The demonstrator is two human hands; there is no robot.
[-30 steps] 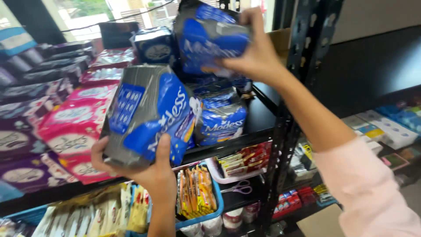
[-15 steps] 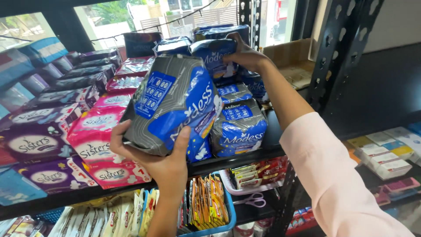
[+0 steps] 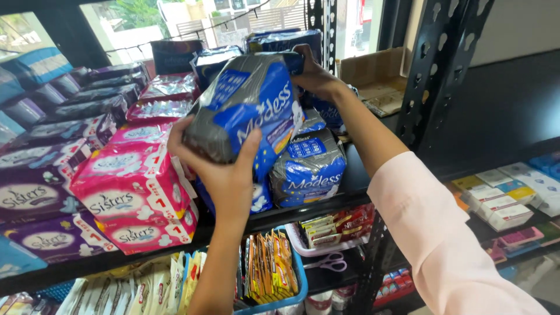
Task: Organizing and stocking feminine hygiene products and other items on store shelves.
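Left hand: the left hand (image 3: 224, 178) sits at centre frame, palm under the lower end of a grey-and-blue soft pack (image 3: 248, 108); fingers and thumb are spread wide and curled around the pack's bottom edge, gripping it.
Right hand: the right hand (image 3: 315, 76) reaches in from the lower right to the upper centre, its arm in a pale pink sleeve (image 3: 449, 233); the fingers are bent over the top right corner of the held pack and touch it, but whether they also grip the blue packs behind cannot be told.
Held pack: tilted, with its top leaning toward the upper right, in front of the shelf stock and above the shelf edge, between the two hands.
Same-colour stock: a second grey-and-blue pack (image 3: 309, 169) stands on the black shelf (image 3: 350, 189) just right of the left hand; further blue packs (image 3: 280, 41) lie stacked behind it at upper centre.
Pink packs: two pink packs (image 3: 131, 186) are stacked at centre left, just beside the left wrist.
Purple packs: purple packs (image 3: 35, 198) fill the left edge of the frame.
Lower shelf: a blue basket (image 3: 294, 291) of orange sachets sits at bottom centre; pink-handled scissors (image 3: 329, 263) lie to its right.
Background: a cardboard box (image 3: 376, 76) rests at upper right, behind the black perforated upright (image 3: 434, 64).
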